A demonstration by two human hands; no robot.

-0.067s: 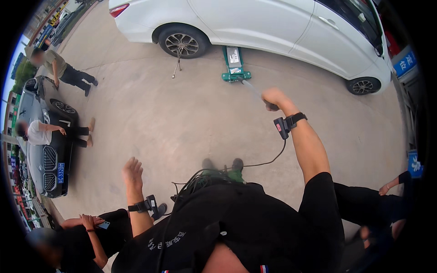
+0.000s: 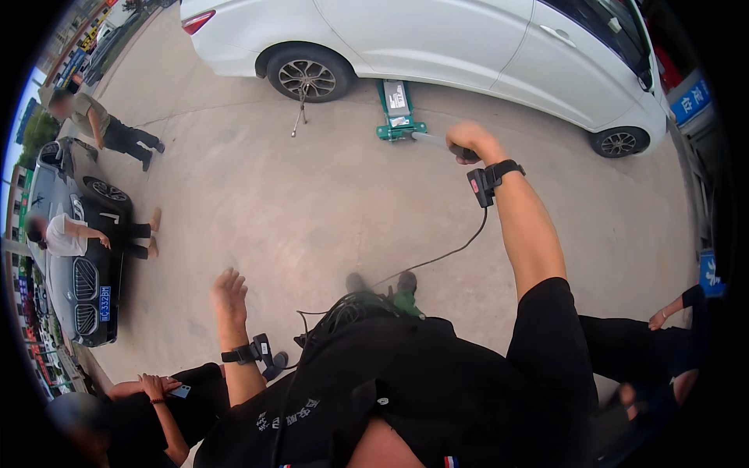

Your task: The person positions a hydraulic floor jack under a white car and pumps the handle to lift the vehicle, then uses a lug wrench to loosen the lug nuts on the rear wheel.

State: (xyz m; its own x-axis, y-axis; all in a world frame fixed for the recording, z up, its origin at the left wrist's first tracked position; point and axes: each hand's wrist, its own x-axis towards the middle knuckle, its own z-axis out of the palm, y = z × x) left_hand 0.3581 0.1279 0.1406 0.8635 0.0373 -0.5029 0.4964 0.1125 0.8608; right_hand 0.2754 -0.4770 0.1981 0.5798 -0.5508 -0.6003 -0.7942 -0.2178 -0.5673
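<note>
My right hand (image 2: 473,143) is closed around the grip of a long grey jack handle (image 2: 427,139). The handle runs left to a green floor jack (image 2: 400,123), whose front end reaches under the side of a white car (image 2: 437,47). Held out at waist height over the concrete, my left hand (image 2: 229,292) has nothing in it and its fingers are loosely extended. A metal wheel wrench (image 2: 299,121) hangs from the car's rear wheel (image 2: 309,76), its long arm angled down toward the ground. Both wrists wear black straps with small devices.
A dark car (image 2: 86,257) stands at the left, with two people beside it. Another person (image 2: 168,409) with a phone is close at the lower left, and one more is at the lower right. Black cables (image 2: 351,310) bunch at my waist. Blue signs line the right side.
My right hand has moved forward and up in the picture, with the jack handle still in it. My left hand stays almost where it was.
</note>
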